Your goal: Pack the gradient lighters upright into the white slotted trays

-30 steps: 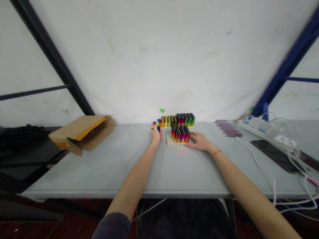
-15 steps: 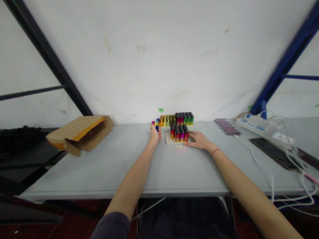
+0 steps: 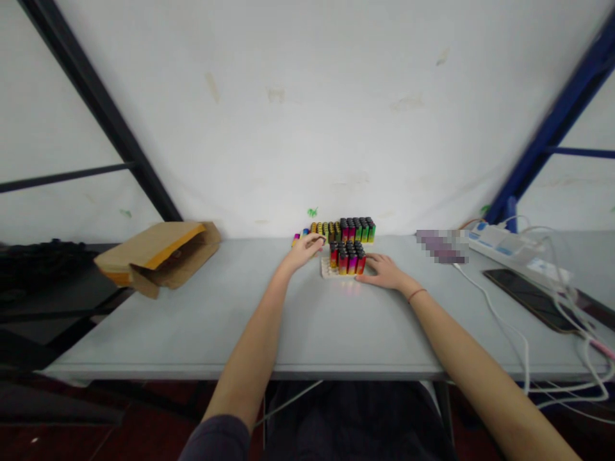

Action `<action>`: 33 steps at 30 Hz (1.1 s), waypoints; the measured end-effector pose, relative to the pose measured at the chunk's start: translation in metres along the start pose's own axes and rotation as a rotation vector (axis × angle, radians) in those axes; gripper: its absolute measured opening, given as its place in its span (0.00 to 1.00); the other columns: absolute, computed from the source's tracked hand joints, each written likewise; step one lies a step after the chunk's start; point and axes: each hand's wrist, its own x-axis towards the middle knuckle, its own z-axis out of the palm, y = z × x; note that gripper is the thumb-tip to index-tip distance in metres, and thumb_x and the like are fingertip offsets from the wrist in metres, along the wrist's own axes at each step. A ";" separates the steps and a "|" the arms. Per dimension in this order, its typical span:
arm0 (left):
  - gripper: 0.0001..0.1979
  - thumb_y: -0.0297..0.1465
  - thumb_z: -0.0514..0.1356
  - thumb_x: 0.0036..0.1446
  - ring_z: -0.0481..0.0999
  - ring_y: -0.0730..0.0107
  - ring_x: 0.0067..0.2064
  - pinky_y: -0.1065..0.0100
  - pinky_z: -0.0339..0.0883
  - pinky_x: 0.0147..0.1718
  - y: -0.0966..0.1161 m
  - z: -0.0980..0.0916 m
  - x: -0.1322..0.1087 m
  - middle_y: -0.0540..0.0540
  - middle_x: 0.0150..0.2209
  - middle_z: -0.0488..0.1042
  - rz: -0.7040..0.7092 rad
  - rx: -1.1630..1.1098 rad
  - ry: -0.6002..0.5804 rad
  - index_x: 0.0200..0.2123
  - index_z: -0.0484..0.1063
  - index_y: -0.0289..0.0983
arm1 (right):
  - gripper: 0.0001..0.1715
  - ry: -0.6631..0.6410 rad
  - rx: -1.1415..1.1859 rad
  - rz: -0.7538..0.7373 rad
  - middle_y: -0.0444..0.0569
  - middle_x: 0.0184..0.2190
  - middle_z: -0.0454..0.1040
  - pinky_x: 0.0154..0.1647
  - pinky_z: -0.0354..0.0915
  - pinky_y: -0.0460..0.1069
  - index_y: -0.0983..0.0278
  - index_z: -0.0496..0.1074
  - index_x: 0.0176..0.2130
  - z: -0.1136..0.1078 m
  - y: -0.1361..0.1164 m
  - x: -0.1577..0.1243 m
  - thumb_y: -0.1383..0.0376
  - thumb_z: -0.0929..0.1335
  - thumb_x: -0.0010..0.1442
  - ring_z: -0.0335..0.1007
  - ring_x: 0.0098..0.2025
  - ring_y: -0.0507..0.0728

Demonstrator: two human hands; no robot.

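Note:
Several colourful lighters (image 3: 352, 262) with black tops stand upright in a white tray (image 3: 331, 274) with holes, bare at its left end. My left hand (image 3: 302, 251) is at the tray's back left corner, fingertips pinched together on what looks like a lighter, mostly hidden by the fingers. My right hand (image 3: 384, 271) grips the tray's right end, thumb at the front corner and fingers curved behind. Behind stands a longer block of upright lighters (image 3: 358, 230) in yellow, red and green, its left end partly covered by my left hand.
An open brown cardboard box (image 3: 154, 256) lies on the grey table (image 3: 192, 333) at the left. On the right are a dark phone (image 3: 531, 298), a pixelated purplish item (image 3: 439, 246), a white power strip (image 3: 519, 253) and loose white cables (image 3: 504, 317). A white wall (image 3: 336, 115) rises behind.
My left hand has moved from beside the blue lighter at the back row's left end, rightward to the tray's left side, its wrist turned over. My right hand stays on the tray.

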 end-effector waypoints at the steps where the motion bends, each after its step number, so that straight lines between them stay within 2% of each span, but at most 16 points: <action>1: 0.19 0.46 0.70 0.53 0.80 0.65 0.40 0.67 0.73 0.41 0.002 -0.004 -0.001 0.43 0.39 0.82 0.067 0.053 -0.020 0.38 0.79 0.36 | 0.50 0.000 0.001 0.000 0.62 0.70 0.66 0.72 0.55 0.64 0.64 0.71 0.67 0.000 0.000 0.000 0.32 0.65 0.64 0.60 0.72 0.73; 3: 0.22 0.47 0.71 0.51 0.80 0.59 0.46 0.63 0.73 0.48 0.004 -0.012 -0.002 0.41 0.43 0.83 0.114 0.111 -0.074 0.40 0.82 0.35 | 0.51 -0.002 0.007 -0.004 0.63 0.70 0.66 0.72 0.55 0.64 0.64 0.70 0.68 0.000 0.000 0.000 0.32 0.66 0.63 0.60 0.72 0.74; 6: 0.27 0.49 0.72 0.49 0.81 0.56 0.45 0.60 0.75 0.46 0.001 -0.017 -0.004 0.40 0.44 0.83 0.026 0.098 -0.189 0.45 0.83 0.35 | 0.50 -0.005 0.006 -0.008 0.63 0.71 0.65 0.73 0.54 0.64 0.64 0.70 0.68 -0.001 -0.001 -0.001 0.33 0.66 0.64 0.59 0.72 0.73; 9: 0.29 0.48 0.74 0.46 0.82 0.57 0.45 0.58 0.76 0.47 -0.005 -0.014 -0.004 0.39 0.44 0.84 -0.027 0.071 -0.259 0.46 0.83 0.35 | 0.50 -0.002 -0.007 -0.005 0.63 0.70 0.66 0.73 0.54 0.64 0.66 0.70 0.68 -0.001 -0.001 -0.001 0.33 0.65 0.64 0.59 0.72 0.73; 14: 0.26 0.46 0.76 0.44 0.83 0.57 0.45 0.56 0.76 0.51 -0.012 -0.006 -0.001 0.39 0.46 0.84 -0.031 0.103 -0.261 0.43 0.83 0.35 | 0.50 -0.010 -0.019 -0.004 0.63 0.71 0.65 0.73 0.54 0.64 0.64 0.70 0.68 -0.001 -0.001 0.000 0.33 0.64 0.65 0.59 0.72 0.73; 18: 0.24 0.43 0.74 0.47 0.83 0.60 0.40 0.60 0.77 0.46 -0.011 0.001 -0.003 0.40 0.45 0.84 -0.016 0.188 -0.247 0.45 0.83 0.35 | 0.49 -0.008 -0.011 -0.005 0.62 0.70 0.66 0.72 0.55 0.64 0.63 0.70 0.68 -0.002 -0.001 -0.001 0.33 0.65 0.64 0.60 0.72 0.73; 22: 0.24 0.41 0.72 0.49 0.81 0.67 0.34 0.66 0.76 0.38 -0.008 0.009 -0.004 0.45 0.41 0.82 0.105 0.286 -0.166 0.48 0.81 0.38 | 0.49 -0.008 -0.008 0.001 0.61 0.70 0.67 0.72 0.55 0.65 0.62 0.70 0.68 -0.002 -0.002 0.000 0.33 0.65 0.64 0.60 0.71 0.74; 24: 0.18 0.40 0.68 0.55 0.81 0.65 0.37 0.66 0.75 0.41 -0.009 0.007 -0.002 0.45 0.41 0.83 0.165 0.298 -0.063 0.47 0.81 0.37 | 0.50 -0.014 -0.005 0.004 0.62 0.70 0.66 0.72 0.55 0.65 0.63 0.69 0.69 -0.003 -0.002 -0.001 0.33 0.66 0.64 0.60 0.71 0.74; 26: 0.15 0.37 0.60 0.63 0.82 0.62 0.44 0.64 0.75 0.48 -0.014 -0.003 -0.002 0.42 0.44 0.83 0.168 0.327 0.107 0.47 0.81 0.37 | 0.50 -0.015 -0.004 0.006 0.63 0.70 0.65 0.72 0.55 0.65 0.64 0.69 0.69 -0.003 -0.002 -0.001 0.34 0.66 0.64 0.60 0.71 0.74; 29: 0.19 0.29 0.52 0.67 0.79 0.57 0.55 0.60 0.70 0.59 -0.026 -0.023 -0.006 0.38 0.52 0.82 0.021 0.522 0.338 0.50 0.80 0.35 | 0.50 -0.014 -0.003 0.006 0.63 0.71 0.65 0.72 0.55 0.65 0.64 0.70 0.68 -0.003 -0.003 -0.002 0.33 0.66 0.64 0.59 0.72 0.75; 31: 0.23 0.26 0.50 0.65 0.76 0.56 0.61 0.58 0.65 0.64 -0.034 -0.033 -0.010 0.36 0.57 0.80 -0.127 0.713 0.366 0.56 0.79 0.34 | 0.49 -0.010 0.001 0.002 0.62 0.71 0.65 0.72 0.55 0.66 0.62 0.70 0.68 -0.003 -0.002 -0.002 0.33 0.65 0.64 0.60 0.72 0.74; 33: 0.27 0.26 0.49 0.66 0.71 0.54 0.66 0.54 0.61 0.67 -0.040 -0.034 -0.013 0.36 0.65 0.74 -0.241 0.868 0.337 0.64 0.73 0.37 | 0.49 -0.004 0.004 -0.001 0.61 0.70 0.66 0.72 0.55 0.66 0.61 0.70 0.68 -0.003 -0.002 -0.002 0.33 0.65 0.64 0.60 0.71 0.74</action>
